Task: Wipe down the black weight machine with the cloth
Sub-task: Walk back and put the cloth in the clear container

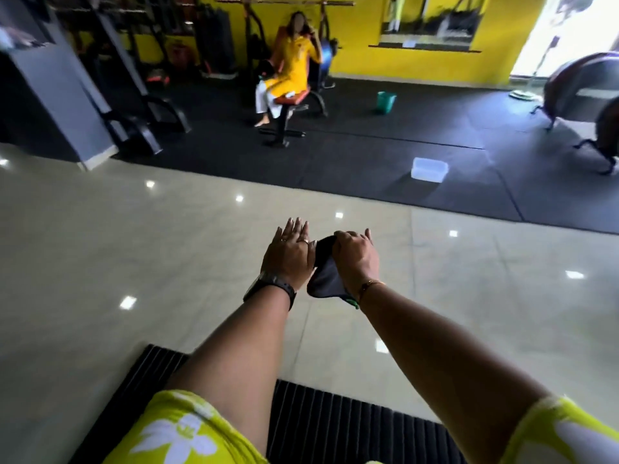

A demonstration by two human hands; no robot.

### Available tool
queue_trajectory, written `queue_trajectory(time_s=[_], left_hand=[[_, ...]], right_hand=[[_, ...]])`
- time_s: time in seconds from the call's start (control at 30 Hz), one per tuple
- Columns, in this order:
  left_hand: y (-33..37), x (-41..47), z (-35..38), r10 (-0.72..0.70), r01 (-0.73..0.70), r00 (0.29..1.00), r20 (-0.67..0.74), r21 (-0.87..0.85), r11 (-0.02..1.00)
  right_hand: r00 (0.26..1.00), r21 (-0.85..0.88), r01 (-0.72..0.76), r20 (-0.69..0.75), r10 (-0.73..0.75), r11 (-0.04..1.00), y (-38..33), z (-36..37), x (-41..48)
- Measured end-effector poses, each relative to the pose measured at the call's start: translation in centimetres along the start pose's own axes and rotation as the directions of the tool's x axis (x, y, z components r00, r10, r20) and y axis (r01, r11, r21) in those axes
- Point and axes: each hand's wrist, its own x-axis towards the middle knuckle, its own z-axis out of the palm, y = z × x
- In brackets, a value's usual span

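Note:
My right hand point(355, 257) grips a dark cloth point(325, 272) with a green edge, held out in front of me above the tiled floor. My left hand point(288, 254) is beside it with straight fingers, its edge touching the cloth's left side. A black weight machine point(147, 92) with slanted frames stands at the far left on the dark rubber floor, well away from both hands. A black ribbed surface point(335, 426) lies directly below me, partly hidden by my arms.
A person in yellow sits on a bench machine point(288, 105) at the far centre. A green bucket point(386, 101) and a clear plastic box point(429, 169) stand on the rubber mat point(368, 155). Another machine point(589, 105) is at the far right. Glossy tile floor point(134, 249) spreads around me.

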Motion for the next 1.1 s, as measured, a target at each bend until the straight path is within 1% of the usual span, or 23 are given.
queue_trajectory(time_s=[0.13,0.2,0.27,0.37,0.43,0.53,0.67,0.77,1.0,1.1], left_hand=[[7.2,3.4,1.0,0.119,-0.118,0.992,0.034,-0.045,0.992],[11.0,5.0,1.5,0.174,-0.171,0.983,0.051,-0.067,0.983],[14.4,6.6,2.3,0.228,-0.224,0.972,0.050,-0.068,0.972],[18.3,9.1,3.7,0.294,-0.292,0.956,0.017,-0.090,0.952],[20.8,10.6,4.8,0.329,-0.327,0.944,-0.007,-0.113,0.938],[24.3,12.3,5.9,0.313,-0.311,0.950,-0.004,-0.142,0.940],[28.3,14.1,6.9,0.327,-0.323,0.945,-0.010,-0.179,0.929],[30.6,16.1,7.7,0.349,-0.342,0.937,0.008,-0.183,0.922],[34.3,21.2,10.3,0.413,-0.415,0.909,-0.058,-0.232,0.880],[35.8,24.4,11.3,0.433,-0.430,0.901,-0.032,-0.209,0.878]], right_hand=[[0.998,-0.116,-0.047,-0.037,0.043,0.992,7.4,-4.1,0.9],[0.994,-0.154,-0.096,-0.059,0.088,0.983,11.2,-6.2,1.3],[0.990,-0.184,-0.133,-0.074,0.121,0.974,15.0,-7.9,1.9],[0.989,-0.226,-0.133,-0.092,0.115,0.965,19.9,-10.3,2.7],[0.990,-0.258,-0.128,-0.083,0.110,0.958,22.9,-11.7,3.3],[0.989,-0.267,-0.135,-0.093,0.113,0.954,26.6,-13.1,4.1],[0.980,-0.231,-0.175,-0.135,0.146,0.957,30.5,-14.2,4.7],[0.971,-0.244,-0.212,-0.167,0.174,0.946,32.5,-15.0,5.6],[0.966,-0.244,-0.227,-0.179,0.187,0.943,35.8,-15.2,9.0],[0.961,-0.248,-0.248,-0.186,0.205,0.937,37.8,-14.8,11.6]])
